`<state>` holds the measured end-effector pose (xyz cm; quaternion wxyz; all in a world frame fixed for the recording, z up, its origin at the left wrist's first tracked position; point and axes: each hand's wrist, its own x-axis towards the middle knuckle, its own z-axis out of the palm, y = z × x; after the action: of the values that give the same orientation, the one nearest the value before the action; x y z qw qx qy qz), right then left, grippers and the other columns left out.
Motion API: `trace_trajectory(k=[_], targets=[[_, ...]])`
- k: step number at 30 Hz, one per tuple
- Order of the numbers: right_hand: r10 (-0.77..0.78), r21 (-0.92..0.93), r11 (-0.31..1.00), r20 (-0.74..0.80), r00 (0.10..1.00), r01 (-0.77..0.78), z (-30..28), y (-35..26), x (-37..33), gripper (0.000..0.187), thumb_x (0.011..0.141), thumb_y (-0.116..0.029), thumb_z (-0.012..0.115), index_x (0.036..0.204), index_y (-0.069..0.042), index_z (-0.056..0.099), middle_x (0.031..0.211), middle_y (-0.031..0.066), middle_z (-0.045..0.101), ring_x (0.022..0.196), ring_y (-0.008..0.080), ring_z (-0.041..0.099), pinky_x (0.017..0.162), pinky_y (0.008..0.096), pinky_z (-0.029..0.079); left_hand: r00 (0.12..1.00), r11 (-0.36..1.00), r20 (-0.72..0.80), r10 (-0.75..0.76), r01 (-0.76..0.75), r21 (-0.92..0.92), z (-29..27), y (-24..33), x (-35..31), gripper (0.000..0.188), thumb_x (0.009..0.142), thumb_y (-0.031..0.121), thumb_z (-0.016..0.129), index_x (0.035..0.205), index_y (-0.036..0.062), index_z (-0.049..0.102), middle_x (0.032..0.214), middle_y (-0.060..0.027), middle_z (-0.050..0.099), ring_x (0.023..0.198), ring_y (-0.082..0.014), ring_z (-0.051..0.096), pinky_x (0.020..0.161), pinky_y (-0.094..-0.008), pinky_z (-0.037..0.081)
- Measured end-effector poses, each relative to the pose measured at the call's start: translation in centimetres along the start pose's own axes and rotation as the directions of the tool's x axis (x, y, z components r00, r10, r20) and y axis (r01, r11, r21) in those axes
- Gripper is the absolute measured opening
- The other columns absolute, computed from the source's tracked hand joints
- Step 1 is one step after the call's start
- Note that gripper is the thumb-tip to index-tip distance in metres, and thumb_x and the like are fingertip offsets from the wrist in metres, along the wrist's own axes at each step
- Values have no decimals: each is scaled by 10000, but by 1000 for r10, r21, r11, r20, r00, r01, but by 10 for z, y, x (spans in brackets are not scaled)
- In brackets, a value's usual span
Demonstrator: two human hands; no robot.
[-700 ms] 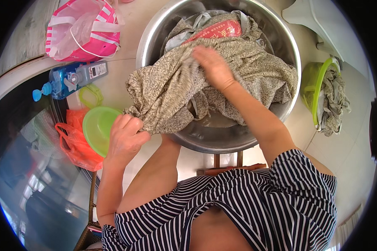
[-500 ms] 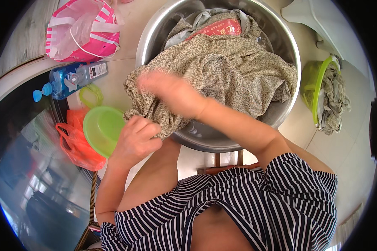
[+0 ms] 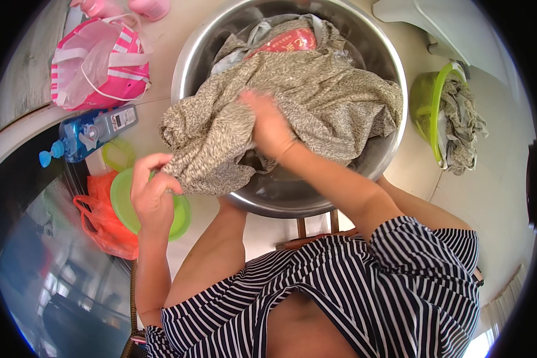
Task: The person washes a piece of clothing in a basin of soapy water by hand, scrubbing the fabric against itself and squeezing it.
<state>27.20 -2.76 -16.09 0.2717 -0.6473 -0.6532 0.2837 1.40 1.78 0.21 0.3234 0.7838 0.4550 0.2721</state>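
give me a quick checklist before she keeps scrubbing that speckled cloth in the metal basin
1. Left hand grips the speckled cloth at its edge: ok.
2. Right hand pressed on the cloth: ok.
3. Cloth fully inside the metal basin: not ok, one end hangs over the rim.
4. Blue detergent bottle near the left hand: ok, lying on its side.
5. Water level in the basin: cannot tell.

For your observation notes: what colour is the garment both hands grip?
Speckled beige-grey garment, clearest in the head view.
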Motion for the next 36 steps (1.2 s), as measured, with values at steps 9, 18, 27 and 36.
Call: trace_trajectory(k=[9, 18, 27, 36], targets=[[29, -652, 756, 120, 992, 57, -113, 93, -46, 587, 1045, -431, 330, 1531, -104, 341, 1587, 101, 341, 1488, 248, 272, 1227, 485, 155, 785, 775, -132, -605, 544, -322, -11, -43, -11, 234, 701, -143, 405, 730, -10, 596, 1220, -179, 658, 1106, -254, 605, 1025, -323, 414], [62, -268, 961, -54, 997, -74, -21, 11, -7, 646, 867, -282, 668, 1379, 23, 421, 1438, 277, 426, 1364, 423, 392, 1159, 493, 296, 951, 934, 62, -304, 310, -177, 53, -1, 66, 467, 751, -111, 373, 1077, 10, 685, 1393, -174, 556, 1332, -279, 492, 1146, -373, 326], [303, -68, 951, 17, 953, -301, -60, 28, -39, 267, 861, -152, 666, 1109, -52, 655, 910, 142, 637, 889, 346, 622, 806, 470, 495, 799, 981, 598, -55, -67, 180, 119, 32, 85, 862, 781, 5, 696, 1537, 235, 351, 1645, -95, 179, 1317, -339, 457, 1097, -441, 375], [-113, 152, 982, -13, 993, 114, -113, -53, -54, 381, 775, -121, 739, 1137, -110, 621, 1097, 101, 591, 1074, 306, 555, 955, 454, 414, 898, 1000, 441, -5, -6, 23, 124, 9, 55, 435, 739, 42, 661, 1147, 187, 705, 933, -83, 665, 846, -334, 655, 749, -387, 530]])
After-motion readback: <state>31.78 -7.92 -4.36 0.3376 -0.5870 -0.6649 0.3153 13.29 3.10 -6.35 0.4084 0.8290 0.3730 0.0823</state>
